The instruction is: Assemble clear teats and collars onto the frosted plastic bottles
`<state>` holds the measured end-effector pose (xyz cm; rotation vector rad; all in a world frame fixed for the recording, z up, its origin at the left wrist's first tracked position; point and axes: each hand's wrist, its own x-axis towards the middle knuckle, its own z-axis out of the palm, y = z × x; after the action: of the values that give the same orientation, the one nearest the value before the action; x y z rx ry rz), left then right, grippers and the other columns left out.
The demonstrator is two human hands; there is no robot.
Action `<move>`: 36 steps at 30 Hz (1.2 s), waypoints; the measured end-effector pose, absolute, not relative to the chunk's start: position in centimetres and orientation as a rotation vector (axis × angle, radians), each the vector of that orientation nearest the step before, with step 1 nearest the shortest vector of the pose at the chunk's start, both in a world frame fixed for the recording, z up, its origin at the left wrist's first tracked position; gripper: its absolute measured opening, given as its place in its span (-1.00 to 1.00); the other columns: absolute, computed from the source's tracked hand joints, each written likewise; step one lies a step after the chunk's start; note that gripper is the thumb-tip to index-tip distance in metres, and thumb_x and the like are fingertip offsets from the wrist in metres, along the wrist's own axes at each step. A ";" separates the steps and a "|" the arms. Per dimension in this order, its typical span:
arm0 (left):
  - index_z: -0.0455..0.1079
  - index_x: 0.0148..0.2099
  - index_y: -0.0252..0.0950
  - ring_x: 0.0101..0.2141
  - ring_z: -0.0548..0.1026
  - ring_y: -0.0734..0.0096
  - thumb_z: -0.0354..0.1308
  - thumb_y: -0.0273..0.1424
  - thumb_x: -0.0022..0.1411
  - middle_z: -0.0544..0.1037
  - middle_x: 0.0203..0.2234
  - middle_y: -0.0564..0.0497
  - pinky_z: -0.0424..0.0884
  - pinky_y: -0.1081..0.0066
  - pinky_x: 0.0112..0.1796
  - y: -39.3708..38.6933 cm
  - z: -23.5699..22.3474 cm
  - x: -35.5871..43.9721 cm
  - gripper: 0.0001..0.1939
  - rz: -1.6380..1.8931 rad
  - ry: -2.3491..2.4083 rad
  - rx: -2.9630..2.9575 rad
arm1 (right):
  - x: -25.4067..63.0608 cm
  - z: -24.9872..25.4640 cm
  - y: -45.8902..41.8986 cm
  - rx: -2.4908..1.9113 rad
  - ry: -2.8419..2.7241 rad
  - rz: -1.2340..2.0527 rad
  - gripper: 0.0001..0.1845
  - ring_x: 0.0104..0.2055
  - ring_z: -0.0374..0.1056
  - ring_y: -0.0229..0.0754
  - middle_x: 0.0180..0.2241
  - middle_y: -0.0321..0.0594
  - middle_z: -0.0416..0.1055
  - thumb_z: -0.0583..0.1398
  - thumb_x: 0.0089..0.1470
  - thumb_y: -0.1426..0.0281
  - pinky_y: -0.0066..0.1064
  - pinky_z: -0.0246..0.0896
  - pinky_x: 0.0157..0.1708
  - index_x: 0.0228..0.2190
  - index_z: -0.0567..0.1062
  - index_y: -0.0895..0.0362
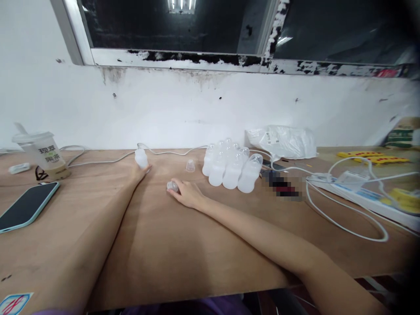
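Observation:
My left hand (143,169) is closed around a small frosted white baby bottle (141,158), held near the back of the table without a dome on top. My right hand (188,193) rests on the tabletop, thumb and fingers curled round a clear, ribbed plastic cap (172,187). Behind that hand, another clear domed cap (190,165) stands by itself on the wood. To the right, several frosted bottles (233,169) with clear domed caps stand upright, packed close together.
At left are a drink cup (46,154) with a straw and a phone (28,206). A clear plastic bag (285,142) lies against the wall. White cables and a power strip (357,194) spread across the right side, near yellow objects (374,157).

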<state>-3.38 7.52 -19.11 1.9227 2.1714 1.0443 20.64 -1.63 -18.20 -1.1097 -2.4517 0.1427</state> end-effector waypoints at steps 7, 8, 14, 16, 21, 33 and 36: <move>-0.12 0.05 -0.69 0.04 -0.01 -0.25 0.07 -0.04 -0.16 0.04 -0.01 -0.63 0.03 -0.04 -0.10 4.3 -20.7 -1.3 -0.07 0.997 2.530 1.595 | 20.7 -18.1 -0.7 -1.179 -2.385 0.103 -0.55 -0.28 0.31 -0.14 -0.31 -0.17 0.40 -0.22 0.11 0.15 -0.40 0.02 -0.40 -0.24 0.32 0.08; -0.12 0.05 -0.71 0.06 -0.07 -0.24 0.06 -0.05 -0.13 0.00 0.01 -0.62 -0.02 -0.04 -0.07 3.3 -21.1 -0.7 -0.08 0.974 2.552 1.610 | 20.6 -18.1 -0.5 -1.190 -2.378 0.091 -0.55 -0.29 0.31 -0.13 -0.32 -0.17 0.40 -0.22 0.11 0.15 -0.40 0.02 -0.41 -0.25 0.32 0.09; -0.19 0.13 -0.48 0.03 0.13 0.09 -0.12 -0.04 0.03 0.11 0.05 -0.32 0.13 0.21 -0.06 -2.0 -21.2 2.6 -0.23 0.727 1.971 2.242 | 19.3 -18.3 1.4 -1.284 -2.318 0.081 -0.53 -0.35 0.31 -0.13 -0.38 -0.10 0.40 -0.15 0.05 0.09 -0.40 0.04 -0.41 -0.30 0.35 0.14; -0.14 0.12 -0.41 -0.05 0.26 0.20 -0.06 -0.06 0.01 0.22 -0.01 -0.24 0.23 0.30 -0.13 -1.7 -20.2 3.6 -0.26 0.757 1.765 2.326 | 18.8 -18.2 2.2 -1.288 -2.280 0.122 -0.53 -0.37 0.30 -0.15 -0.41 -0.09 0.40 -0.12 0.04 0.08 -0.42 0.05 -0.42 -0.35 0.36 0.17; 0.20 -0.18 -0.35 -0.33 0.41 0.35 -0.02 -0.16 0.01 0.44 -0.35 -0.06 0.32 0.38 -0.34 1.6 -18.2 5.4 -0.60 0.871 1.658 2.370 | 18.7 -18.1 4.6 -1.196 -2.251 0.300 -0.67 -0.40 0.29 -0.29 -0.44 -0.19 0.39 -0.09 0.09 0.25 -0.52 0.07 -0.44 -0.42 0.35 0.18; 0.12 -0.01 -0.43 -0.19 0.38 0.11 -0.15 -0.25 0.12 0.40 -0.20 -0.26 0.23 0.20 -0.20 5.3 -19.3 4.6 -0.56 0.619 2.104 2.284 | 18.5 -18.6 6.7 -1.525 -2.172 0.039 -0.67 -0.21 0.28 -0.11 -0.21 -0.04 0.31 -0.03 0.04 0.31 -0.30 0.12 -0.26 -0.16 0.21 0.18; 0.03 0.07 -0.42 -0.04 0.24 0.10 -0.20 -0.31 0.16 0.24 -0.02 -0.27 0.12 0.16 -0.09 6.1 -19.5 4.6 -0.55 0.566 2.142 2.291 | 17.8 -18.5 7.1 -1.600 -2.208 -0.020 -0.67 -0.18 0.27 -0.04 -0.21 0.02 0.31 -0.04 0.03 0.31 -0.24 0.11 -0.25 -0.19 0.27 0.22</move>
<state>4.59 6.05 -19.55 2.2914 2.1421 0.5660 17.77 7.14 -18.46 -1.6001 -2.2076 -0.0204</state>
